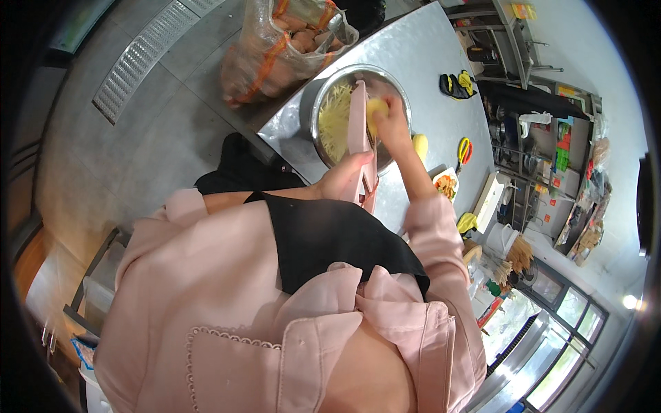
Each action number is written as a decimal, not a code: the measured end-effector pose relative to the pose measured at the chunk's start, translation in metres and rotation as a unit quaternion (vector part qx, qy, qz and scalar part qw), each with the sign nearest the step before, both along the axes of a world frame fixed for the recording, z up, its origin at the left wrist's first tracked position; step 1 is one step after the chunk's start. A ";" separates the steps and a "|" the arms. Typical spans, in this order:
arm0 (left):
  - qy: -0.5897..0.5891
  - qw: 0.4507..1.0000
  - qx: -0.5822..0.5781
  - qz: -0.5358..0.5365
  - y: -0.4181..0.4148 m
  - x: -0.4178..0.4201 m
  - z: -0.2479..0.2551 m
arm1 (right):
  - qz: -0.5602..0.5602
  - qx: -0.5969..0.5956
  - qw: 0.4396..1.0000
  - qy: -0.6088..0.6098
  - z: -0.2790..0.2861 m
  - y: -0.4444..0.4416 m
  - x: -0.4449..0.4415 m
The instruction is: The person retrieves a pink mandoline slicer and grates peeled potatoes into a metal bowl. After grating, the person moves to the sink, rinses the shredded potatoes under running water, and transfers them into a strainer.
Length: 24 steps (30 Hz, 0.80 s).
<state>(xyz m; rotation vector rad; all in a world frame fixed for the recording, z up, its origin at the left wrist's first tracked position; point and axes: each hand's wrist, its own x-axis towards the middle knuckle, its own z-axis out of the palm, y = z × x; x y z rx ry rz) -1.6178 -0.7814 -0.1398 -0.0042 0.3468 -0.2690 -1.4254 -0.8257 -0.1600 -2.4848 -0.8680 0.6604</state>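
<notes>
My left hand [345, 176] grips the lower end of a pink handheld slicer [357, 121], which stands on edge across a round metal pot [316, 135]. Against the slicer's right face, my right hand [391, 123] holds a peeled potato [376, 114], slightly blurred. Pale yellow potato shreds [334, 121] fill the visible left part of the pot. The slicer and my right hand hide some of the pot's inside. Another peeled potato [420, 148] rests on the steel table [428, 62], just right of the pot.
A plastic bag of unpeeled potatoes [304, 38] stands beyond the table's left edge. Black and yellow gloves [457, 85], scissors [464, 153], a dish of chopped food [445, 184] and a white tray [489, 202] lie on the right. Shelves [537, 149] line the wall.
</notes>
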 end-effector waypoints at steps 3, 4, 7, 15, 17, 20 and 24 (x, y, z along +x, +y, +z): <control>0.004 1.000 -0.015 0.023 0.002 0.001 -0.007 | 0.113 0.043 0.993 0.005 0.048 -0.036 -0.053; 0.014 0.999 -0.029 0.011 0.006 -0.001 0.002 | 0.092 0.055 0.994 -0.008 0.055 -0.037 -0.068; -0.010 0.997 -0.075 -0.001 0.002 -0.001 -0.001 | 0.021 0.014 0.999 -0.046 0.025 -0.009 -0.040; 0.068 0.995 -0.035 0.061 0.021 -0.003 0.029 | 0.138 0.055 0.989 -0.023 0.059 -0.019 -0.064; 0.018 0.999 0.006 0.031 0.013 -0.003 0.008 | 0.089 0.085 0.992 -0.024 0.057 -0.026 -0.080; 0.004 0.996 -0.086 -0.022 0.014 -0.006 0.007 | 0.031 -0.004 0.998 -0.048 0.006 0.006 -0.023; -0.047 0.996 -0.076 -0.003 0.006 0.000 -0.003 | 0.010 -0.076 0.997 -0.029 -0.008 0.016 0.003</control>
